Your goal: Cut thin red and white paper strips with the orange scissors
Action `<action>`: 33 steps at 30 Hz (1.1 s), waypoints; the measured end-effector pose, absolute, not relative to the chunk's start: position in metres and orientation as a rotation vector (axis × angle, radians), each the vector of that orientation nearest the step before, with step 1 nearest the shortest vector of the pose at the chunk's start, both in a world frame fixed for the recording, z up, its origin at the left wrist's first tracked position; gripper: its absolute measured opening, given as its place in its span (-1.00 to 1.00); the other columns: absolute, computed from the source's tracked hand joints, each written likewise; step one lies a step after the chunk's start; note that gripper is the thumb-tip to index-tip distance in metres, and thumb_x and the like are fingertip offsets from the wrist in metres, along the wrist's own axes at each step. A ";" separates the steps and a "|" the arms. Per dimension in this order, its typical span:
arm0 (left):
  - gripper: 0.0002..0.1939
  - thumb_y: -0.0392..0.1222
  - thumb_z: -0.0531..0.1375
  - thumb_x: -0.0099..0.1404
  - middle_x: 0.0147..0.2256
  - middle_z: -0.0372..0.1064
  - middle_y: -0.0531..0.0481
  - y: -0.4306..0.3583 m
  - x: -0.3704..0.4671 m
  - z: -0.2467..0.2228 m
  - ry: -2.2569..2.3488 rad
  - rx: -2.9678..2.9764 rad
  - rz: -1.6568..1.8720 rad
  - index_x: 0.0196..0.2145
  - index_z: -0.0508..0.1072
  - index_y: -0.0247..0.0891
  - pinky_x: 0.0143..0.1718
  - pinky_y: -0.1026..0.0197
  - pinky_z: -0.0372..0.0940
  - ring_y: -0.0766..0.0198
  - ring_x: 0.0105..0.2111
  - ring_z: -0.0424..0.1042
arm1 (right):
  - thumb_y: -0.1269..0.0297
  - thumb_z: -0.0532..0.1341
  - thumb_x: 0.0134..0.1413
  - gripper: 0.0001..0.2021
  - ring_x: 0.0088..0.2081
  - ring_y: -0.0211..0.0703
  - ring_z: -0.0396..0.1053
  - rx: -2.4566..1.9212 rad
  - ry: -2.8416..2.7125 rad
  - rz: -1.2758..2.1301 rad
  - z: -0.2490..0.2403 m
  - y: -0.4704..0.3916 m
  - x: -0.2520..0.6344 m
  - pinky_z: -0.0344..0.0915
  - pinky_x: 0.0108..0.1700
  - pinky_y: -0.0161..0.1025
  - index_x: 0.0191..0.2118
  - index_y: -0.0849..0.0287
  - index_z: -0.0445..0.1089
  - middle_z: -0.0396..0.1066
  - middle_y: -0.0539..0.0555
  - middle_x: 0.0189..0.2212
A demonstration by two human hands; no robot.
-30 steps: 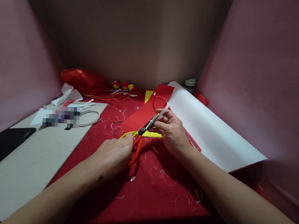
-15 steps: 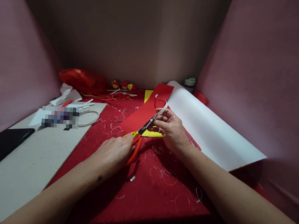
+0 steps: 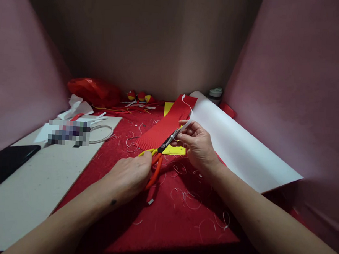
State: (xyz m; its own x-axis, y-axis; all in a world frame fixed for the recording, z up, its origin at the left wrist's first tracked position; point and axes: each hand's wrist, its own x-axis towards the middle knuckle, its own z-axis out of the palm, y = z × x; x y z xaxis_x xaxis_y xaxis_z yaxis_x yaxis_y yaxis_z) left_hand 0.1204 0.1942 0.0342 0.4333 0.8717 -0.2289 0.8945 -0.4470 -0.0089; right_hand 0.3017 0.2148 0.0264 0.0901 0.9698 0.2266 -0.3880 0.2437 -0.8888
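Note:
My left hand [image 3: 135, 171] is closed round the handles of a pair of scissors [image 3: 162, 146], one handle yellow and one orange. The dark blades point up and right to the fingertips of my right hand [image 3: 195, 142]. Between its thumb and fingers my right hand pinches a narrow white strip [image 3: 187, 123], whose free end curls upward and away. The blade tips are at the strip by the fingers; whether they touch it is hard to make out. Behind the blades lies a red corrugated sheet [image 3: 168, 123], partly over a yellow sheet [image 3: 178, 150].
A large curled white sheet [image 3: 237, 142] lies at the right. A pale board [image 3: 77, 167] with a black object [image 3: 9, 165] on it takes up the left. Thin curled offcuts [image 3: 186, 197] litter the red cloth [image 3: 151, 233]. A red plastic bag [image 3: 95, 92] and small red-and-yellow figures [image 3: 141, 97] stand behind.
My right hand has shifted slightly right with the strip, whose free end now reaches higher. A small white piece now shows on the cloth below my right wrist.

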 end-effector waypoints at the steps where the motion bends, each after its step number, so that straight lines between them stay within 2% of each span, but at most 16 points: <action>1: -0.77 -0.05 -0.08 0.20 -0.41 0.43 -0.17 0.194 0.121 0.035 1.598 2.559 -0.315 -0.26 0.19 -0.22 -0.50 0.10 0.21 -0.03 -0.43 0.45 | 0.45 0.25 -0.26 -0.69 -0.47 -0.28 0.35 -0.758 -0.994 1.174 0.026 0.214 0.301 0.40 -0.39 -0.22 -0.28 0.12 0.27 0.29 -0.10 -0.52; 5: -0.77 -0.08 -0.12 0.22 -0.44 0.42 -0.17 0.193 0.123 0.036 1.589 2.582 -0.303 -0.25 0.18 -0.23 -0.50 0.07 0.21 -0.06 -0.43 0.45 | 0.44 0.24 -0.24 -0.70 -0.46 -0.27 0.36 -0.764 -1.000 1.178 0.026 0.212 0.301 0.41 -0.37 -0.20 -0.28 0.11 0.27 0.29 -0.09 -0.50; 11: -0.81 -0.15 -0.15 0.25 -0.31 0.44 -0.17 0.195 0.125 0.035 1.565 2.553 -0.246 -0.27 0.19 -0.22 -0.49 0.11 0.21 0.03 -0.40 0.44 | 0.46 0.24 -0.26 -0.69 -0.46 -0.27 0.35 -0.759 -0.970 1.185 0.027 0.212 0.301 0.40 -0.37 -0.20 -0.27 0.12 0.27 0.31 -0.08 -0.51; 23: -0.74 -0.08 -0.16 0.27 -0.37 0.42 -0.18 0.197 0.125 0.032 1.576 2.584 -0.219 -0.26 0.22 -0.22 -0.44 0.07 0.24 -0.05 -0.36 0.45 | 0.51 0.23 -0.32 -0.67 -0.52 -0.31 0.34 -0.762 -0.928 1.190 0.025 0.215 0.302 0.39 -0.41 -0.24 -0.29 0.13 0.28 0.27 -0.13 -0.56; 27: -0.69 -0.03 -0.16 0.27 -0.38 0.42 -0.18 0.196 0.124 0.033 1.566 2.571 -0.220 -0.22 0.23 -0.23 -0.44 0.07 0.24 -0.04 -0.36 0.45 | 0.46 0.25 -0.29 -0.69 -0.48 -0.29 0.36 -0.751 -0.936 1.170 0.027 0.216 0.305 0.40 -0.43 -0.24 -0.29 0.15 0.28 0.32 -0.09 -0.50; 33: -0.70 -0.08 -0.19 0.27 -0.35 0.43 -0.21 0.194 0.122 0.035 1.572 2.548 -0.220 -0.23 0.23 -0.24 -0.43 0.04 0.24 -0.04 -0.36 0.44 | 0.47 0.27 -0.28 -0.74 -0.49 -0.30 0.36 -0.752 -0.927 1.131 0.032 0.218 0.309 0.41 -0.41 -0.25 -0.34 0.18 0.30 0.30 -0.08 -0.52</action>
State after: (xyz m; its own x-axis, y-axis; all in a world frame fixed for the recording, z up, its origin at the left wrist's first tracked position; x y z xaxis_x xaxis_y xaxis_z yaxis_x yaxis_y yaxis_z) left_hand 0.1225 0.1940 0.0346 0.4434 0.8745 -0.1967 0.8949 -0.4444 0.0413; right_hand 0.3091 0.2177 0.0320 0.1513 0.9627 0.2243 -0.4092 0.2676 -0.8723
